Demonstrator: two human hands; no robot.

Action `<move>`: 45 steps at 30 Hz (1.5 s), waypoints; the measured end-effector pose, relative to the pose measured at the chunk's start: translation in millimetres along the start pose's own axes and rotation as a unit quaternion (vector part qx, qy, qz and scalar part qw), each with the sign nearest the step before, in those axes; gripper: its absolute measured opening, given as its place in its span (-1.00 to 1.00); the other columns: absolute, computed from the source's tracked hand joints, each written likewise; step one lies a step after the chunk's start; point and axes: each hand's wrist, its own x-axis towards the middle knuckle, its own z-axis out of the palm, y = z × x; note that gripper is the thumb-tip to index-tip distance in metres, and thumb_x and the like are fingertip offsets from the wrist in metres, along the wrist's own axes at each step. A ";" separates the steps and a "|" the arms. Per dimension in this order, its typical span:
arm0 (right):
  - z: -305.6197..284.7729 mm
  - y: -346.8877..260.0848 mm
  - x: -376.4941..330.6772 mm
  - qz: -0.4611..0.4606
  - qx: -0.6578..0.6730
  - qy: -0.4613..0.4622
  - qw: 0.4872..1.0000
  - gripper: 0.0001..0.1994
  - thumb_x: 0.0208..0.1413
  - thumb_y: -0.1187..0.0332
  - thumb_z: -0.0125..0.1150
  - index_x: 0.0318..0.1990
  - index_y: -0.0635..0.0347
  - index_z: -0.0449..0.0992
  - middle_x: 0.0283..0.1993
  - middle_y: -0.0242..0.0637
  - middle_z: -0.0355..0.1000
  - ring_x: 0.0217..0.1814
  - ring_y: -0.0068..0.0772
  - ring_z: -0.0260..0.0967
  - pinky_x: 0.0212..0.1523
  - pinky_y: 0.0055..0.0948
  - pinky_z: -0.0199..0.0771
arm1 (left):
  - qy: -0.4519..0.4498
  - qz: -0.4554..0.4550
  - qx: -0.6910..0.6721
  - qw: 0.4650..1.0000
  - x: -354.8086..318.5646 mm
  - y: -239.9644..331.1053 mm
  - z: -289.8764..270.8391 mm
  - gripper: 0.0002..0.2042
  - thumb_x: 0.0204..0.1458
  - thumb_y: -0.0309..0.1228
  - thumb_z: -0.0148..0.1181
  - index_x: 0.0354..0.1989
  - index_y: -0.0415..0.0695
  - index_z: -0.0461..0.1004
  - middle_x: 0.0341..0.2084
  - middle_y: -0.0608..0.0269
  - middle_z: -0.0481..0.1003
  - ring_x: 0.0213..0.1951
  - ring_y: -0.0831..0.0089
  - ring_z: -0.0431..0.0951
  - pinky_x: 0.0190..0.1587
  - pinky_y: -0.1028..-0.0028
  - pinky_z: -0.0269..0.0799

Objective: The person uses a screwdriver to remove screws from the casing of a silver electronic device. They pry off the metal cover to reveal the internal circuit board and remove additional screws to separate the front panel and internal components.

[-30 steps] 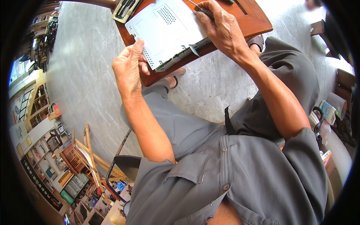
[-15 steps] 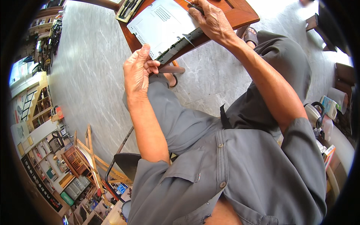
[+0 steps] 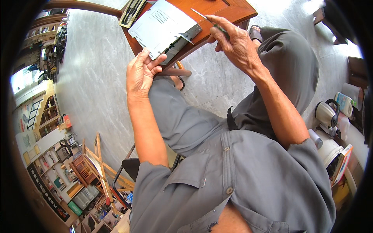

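Observation:
A flat silver metal-cased electronic unit (image 3: pixel 163 25) lies on the wooden table, with perforated vents on top and an open near side showing dark and green parts. A thin metal flap (image 3: pixel 185 37) sticks out from that side. My left hand (image 3: pixel 143 72) grips the unit's near left corner, thumb on the top and fingers at the side. Apart from the unit, to its right, my right hand (image 3: pixel 237 44) is closed round a screwdriver (image 3: pixel 199 13). Its thin shaft points up and left; most of the dark green handle is hidden in the fingers.
A tray of slim dark tools (image 3: pixel 133 12) sits at the left of the wooden table (image 3: pixel 235 8). My knees flank the table's near edge. A folded wooden frame (image 3: pixel 99 167) and cluttered shelves are at lower left. A kettle (image 3: pixel 325 113) stands among containers at right.
My right hand has pulled away from the unit's right edge, moving right and nearer, with the screwdriver shaft now in plain sight. My left hand still grips the corner.

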 end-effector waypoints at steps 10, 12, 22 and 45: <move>38.9 -30.7 2.9 -0.048 -0.060 -0.020 0.997 -0.83 0.28 0.40 0.13 -0.03 0.20 0.40 -0.40 0.03 0.57 -0.31 0.09 0.62 -0.29 -0.07 0.58 | -0.021 -0.026 0.023 0.999 -5.8 10.0 6.4 -0.72 0.27 -0.39 0.24 -0.01 -0.37 0.45 -0.16 -0.10 0.62 -0.14 0.15 0.73 -0.35 0.40 0.73; 43.6 -30.1 4.7 -0.021 -0.076 0.005 0.997 -0.79 0.34 0.32 0.14 0.01 0.19 0.39 -0.42 0.03 0.58 -0.32 0.06 0.63 -0.32 -0.06 0.59 | -0.017 -0.019 0.025 0.999 -5.5 6.4 2.8 -0.70 0.26 -0.40 0.25 0.04 -0.36 0.45 -0.11 -0.12 0.63 -0.13 0.20 0.73 -0.31 0.38 0.73; 47.0 -11.8 11.0 -0.081 -0.050 0.013 0.995 -0.85 0.31 0.26 0.24 -0.11 0.09 0.49 -0.47 -0.13 0.58 -0.38 -0.07 0.63 -0.43 -0.22 0.59 | -0.010 -0.040 0.002 0.999 -9.0 6.2 12.1 -0.72 0.26 -0.42 0.25 0.03 -0.34 0.47 -0.12 -0.16 0.63 -0.24 0.29 0.74 -0.37 0.45 0.73; 41.9 -11.2 6.9 -0.087 -0.108 -0.019 0.990 -0.80 0.24 0.28 0.30 -0.13 0.20 0.51 -0.50 -0.12 0.55 -0.39 -0.09 0.61 -0.41 -0.23 0.54 | 0.064 0.045 -0.070 0.994 -8.5 -12.9 23.7 -0.74 0.21 -0.36 0.30 -0.05 -0.26 0.50 -0.34 0.07 0.65 -0.48 0.46 0.65 -0.48 0.48 0.65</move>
